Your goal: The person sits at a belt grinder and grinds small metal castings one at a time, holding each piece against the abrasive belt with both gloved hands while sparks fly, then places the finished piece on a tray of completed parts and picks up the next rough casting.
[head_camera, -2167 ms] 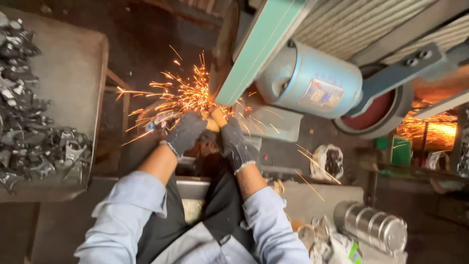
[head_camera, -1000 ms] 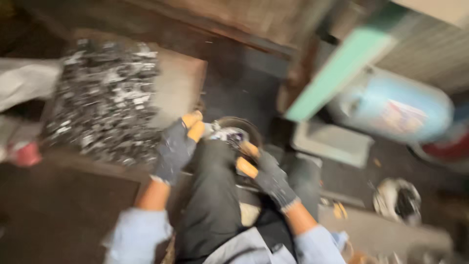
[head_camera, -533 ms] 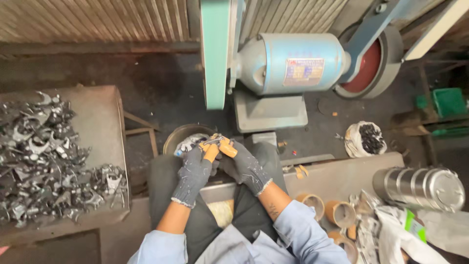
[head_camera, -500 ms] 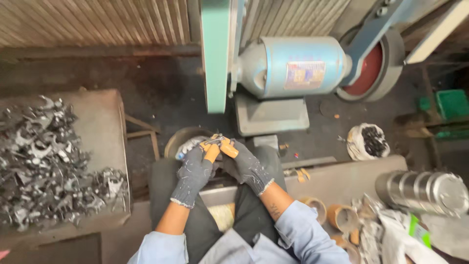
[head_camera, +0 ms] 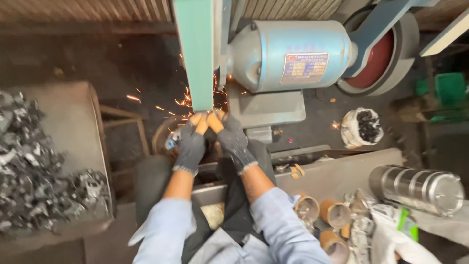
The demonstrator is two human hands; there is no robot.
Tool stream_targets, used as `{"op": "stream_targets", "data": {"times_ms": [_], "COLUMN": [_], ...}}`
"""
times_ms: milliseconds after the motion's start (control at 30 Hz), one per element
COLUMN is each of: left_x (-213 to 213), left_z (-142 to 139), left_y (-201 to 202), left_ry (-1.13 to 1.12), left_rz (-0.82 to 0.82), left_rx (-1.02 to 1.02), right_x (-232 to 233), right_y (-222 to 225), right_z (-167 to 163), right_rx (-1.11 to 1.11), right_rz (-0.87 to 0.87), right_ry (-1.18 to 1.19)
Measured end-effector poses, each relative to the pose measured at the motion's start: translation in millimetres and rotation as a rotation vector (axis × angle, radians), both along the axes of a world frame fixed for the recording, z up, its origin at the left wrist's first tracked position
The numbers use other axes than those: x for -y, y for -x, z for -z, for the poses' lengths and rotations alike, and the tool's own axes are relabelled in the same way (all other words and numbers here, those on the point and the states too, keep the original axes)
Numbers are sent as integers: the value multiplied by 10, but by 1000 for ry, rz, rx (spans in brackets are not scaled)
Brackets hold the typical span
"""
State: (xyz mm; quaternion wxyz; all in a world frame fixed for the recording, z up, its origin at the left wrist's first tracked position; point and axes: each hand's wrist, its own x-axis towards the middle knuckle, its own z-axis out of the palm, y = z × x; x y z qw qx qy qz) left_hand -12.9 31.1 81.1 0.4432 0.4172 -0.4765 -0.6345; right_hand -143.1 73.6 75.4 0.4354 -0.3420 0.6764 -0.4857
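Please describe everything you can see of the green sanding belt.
The green sanding belt is a flat, matte band running from the top edge of the view down beside the blue motor. Its lower end meets both gloved hands, left hand and right hand, which press something small against it. Orange sparks fly leftward.

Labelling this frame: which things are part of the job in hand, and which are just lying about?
In use:
left hand and right hand, gloved, pressed together at the belt
green belt, sparks at its foot
blue motor
workpiece hidden between the fingers

Lying about:
pile of metal parts on the left table
steel canister
cardboard tubes
white bag of dark bits
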Motion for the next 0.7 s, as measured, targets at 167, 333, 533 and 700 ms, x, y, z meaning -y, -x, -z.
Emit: {"op": "stream_targets", "data": {"times_ms": [167, 333, 533, 700], "left_x": [175, 188, -10, -180], "left_z": [89, 214, 241, -66], "left_y": [-8, 63, 144, -193], "left_ry": [87, 111, -149, 150], "left_rz": [237, 49, 96, 220], "left_rx": [582, 368, -30, 501], "right_x": [17, 102, -16, -239], "right_y": [-190, -301, -41, -158], "right_z": [0, 84, -277, -511], "right_rx": [694, 390, 805, 368], "right_rz": [364, 275, 17, -3], "right_ry": [-77, 61, 381, 267]}}
